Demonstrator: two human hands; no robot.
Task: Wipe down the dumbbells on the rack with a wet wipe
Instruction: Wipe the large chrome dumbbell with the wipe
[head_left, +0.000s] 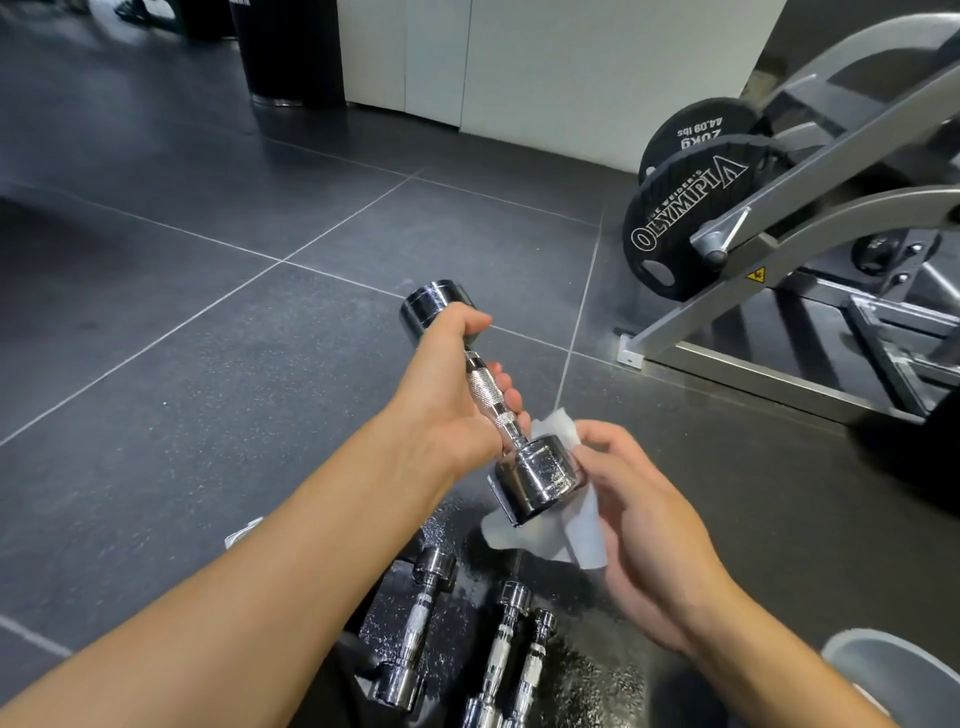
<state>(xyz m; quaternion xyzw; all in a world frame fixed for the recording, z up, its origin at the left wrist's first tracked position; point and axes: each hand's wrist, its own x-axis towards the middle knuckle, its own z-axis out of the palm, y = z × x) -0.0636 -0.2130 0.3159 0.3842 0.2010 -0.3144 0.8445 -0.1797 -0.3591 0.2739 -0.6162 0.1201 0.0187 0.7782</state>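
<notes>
Dumbbell: chrome, with a knurled grip and one round head at each end. It is held in the air and tilted, the far head up and away from the person, the near head down and toward the person.
Left hand: the fingers are curled round the grip of the dumbbell from below. The thumb lies up along the neck, against the far head.
Right hand: just to the right of the left hand. The fingers are curved round the wet wipe and press it to the right side of the near head.
Wet wipe: white and crumpled, lying between the right hand's fingers and the near head. One corner stands up above the fingertips; the rest hangs below the head, across the palm.
Rack: black and speckled, directly below both hands.
Left racked dumbbell: chrome, lying on the rack below the left hand's wrist.
Slim racked dumbbells: two, side by side and close together, on the rack below the gap between the two hands.
Floor: dark grey tiles with pale joints, beyond and to the left of the left hand.
Weight plate: black, lettered OLYMPIA, beyond the right hand and well apart from it.
Machine frame: grey metal, carrying the weight plate, far to the right of the right hand.
Grey object: beside the right forearm; what it is cannot be told.
</notes>
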